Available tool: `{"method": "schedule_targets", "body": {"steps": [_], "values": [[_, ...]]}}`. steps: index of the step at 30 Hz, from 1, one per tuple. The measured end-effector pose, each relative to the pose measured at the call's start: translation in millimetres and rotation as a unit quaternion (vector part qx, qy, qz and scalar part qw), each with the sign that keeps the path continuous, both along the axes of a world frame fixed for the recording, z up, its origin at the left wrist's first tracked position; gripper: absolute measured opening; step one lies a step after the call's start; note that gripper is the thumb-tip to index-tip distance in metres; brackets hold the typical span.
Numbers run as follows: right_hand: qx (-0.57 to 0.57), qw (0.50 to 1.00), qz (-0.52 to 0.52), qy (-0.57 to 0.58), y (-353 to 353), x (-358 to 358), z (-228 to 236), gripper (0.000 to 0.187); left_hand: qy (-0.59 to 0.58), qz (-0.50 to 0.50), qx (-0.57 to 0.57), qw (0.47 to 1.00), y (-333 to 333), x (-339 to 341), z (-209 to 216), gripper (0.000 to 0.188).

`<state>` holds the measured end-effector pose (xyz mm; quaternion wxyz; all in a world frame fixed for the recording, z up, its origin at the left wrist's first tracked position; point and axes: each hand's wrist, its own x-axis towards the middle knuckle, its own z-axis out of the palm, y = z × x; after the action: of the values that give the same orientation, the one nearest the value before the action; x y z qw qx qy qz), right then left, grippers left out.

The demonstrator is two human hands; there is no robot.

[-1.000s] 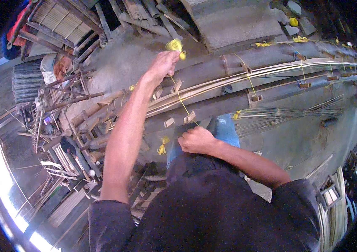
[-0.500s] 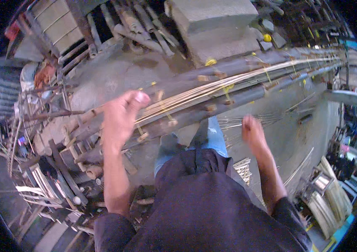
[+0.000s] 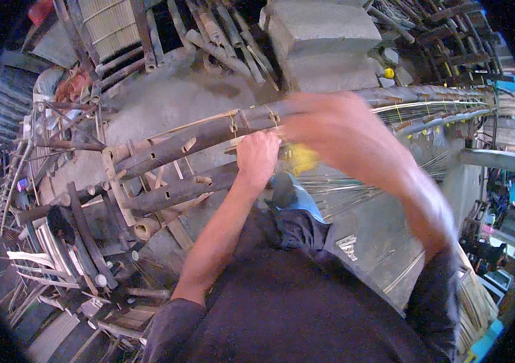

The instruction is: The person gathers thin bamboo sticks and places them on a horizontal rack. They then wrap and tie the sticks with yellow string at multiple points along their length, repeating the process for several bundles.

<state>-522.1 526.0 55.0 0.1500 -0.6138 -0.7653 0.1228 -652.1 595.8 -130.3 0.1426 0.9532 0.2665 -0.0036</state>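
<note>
A long frame of two dark bamboo poles stretches across in front of me, the far pole point(image 3: 169, 147) and the near pole point(image 3: 178, 192), with small pegs and holes along them. Thin pale strips point(image 3: 430, 109) lie lengthwise between the poles at the right. Over the middle of the frame, my left hand point(image 3: 258, 156) is closed around the strips, whose short ends poke out to its left. My right hand point(image 3: 330, 124) is smeared by motion just right of it, its fingers unreadable. Under it is a blurred yellow bundle point(image 3: 301, 158), perhaps cord.
Loose thin strips point(image 3: 348, 187) spread on the floor right of my legs. A concrete block point(image 3: 324, 36) stands beyond the frame. Bamboo lengths point(image 3: 215, 36) lean at the back left. Cut poles and slats point(image 3: 63, 248) crowd the left side.
My left hand has moved right along the frame and closed on the strips. My right hand has swung up and left, over the frame beside it. My view has shifted slightly.
</note>
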Motion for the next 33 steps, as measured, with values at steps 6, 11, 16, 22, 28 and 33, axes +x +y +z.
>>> {"method": "schedule_targets", "body": {"steps": [6, 11, 16, 22, 28, 33], "values": [[-0.032, 0.986, -0.03, 0.161, 127, 18, -73, 0.029, -0.078, 0.082, -0.054, 0.992, -8, -5, -10, 0.022], [0.009, 0.919, -0.261, 0.296, 106, 70, -238, 0.034, -0.117, 0.028, -0.065, 0.991, -10, 14, -5, 0.023], [0.006, 0.935, -0.047, 0.35, -22, -12, -161, 0.024, -0.067, 0.108, -0.097, 0.987, -6, -5, -10, 0.023], [-0.144, 0.973, -0.029, 0.176, -67, -68, -246, 0.024, -0.274, 0.107, -0.421, 0.858, -1, 29, 54, 0.034], [-0.183, 0.973, 0.023, 0.137, -89, -60, -231, 0.017, 0.03, 0.169, -0.383, 0.908, 114, 100, -30, 0.042], [-0.088, 0.976, -0.064, 0.187, -96, -68, -215, 0.023, 0.015, 0.031, -0.197, 0.98, 143, 82, -13, 0.043]]}}
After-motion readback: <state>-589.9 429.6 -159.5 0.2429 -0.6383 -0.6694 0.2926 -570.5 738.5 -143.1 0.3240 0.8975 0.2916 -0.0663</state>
